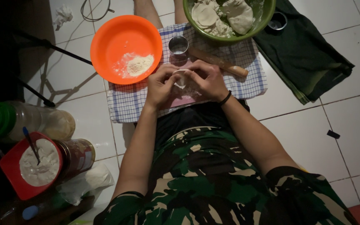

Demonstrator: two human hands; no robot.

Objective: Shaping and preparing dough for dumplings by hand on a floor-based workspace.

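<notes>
Pale dough, a small round disc, sits pinched between both hands above a pink board that lies on a blue-and-white checked cloth spread over the white tiled floor. The left hand comes at the disc from its left side and the right hand from its right, so the piece lies straight between the two sets of fingers, about equally close to each. The left fingers and the right fingers are curled in tight around the rim of the disc and touching it, thumbs toward the middle; how firmly they press cannot be told. The disc is round, so it shows no clear long axis. Just beyond the hands stands a small metal cup, and beside it a wooden rolling pin lies slantwise, its long axis running from near the cup down toward the right, nearer the right hand. An orange bowl with a little flour stands to the upper left, near the left hand. A green bowl of dough pieces sits farther off at the top.
</notes>
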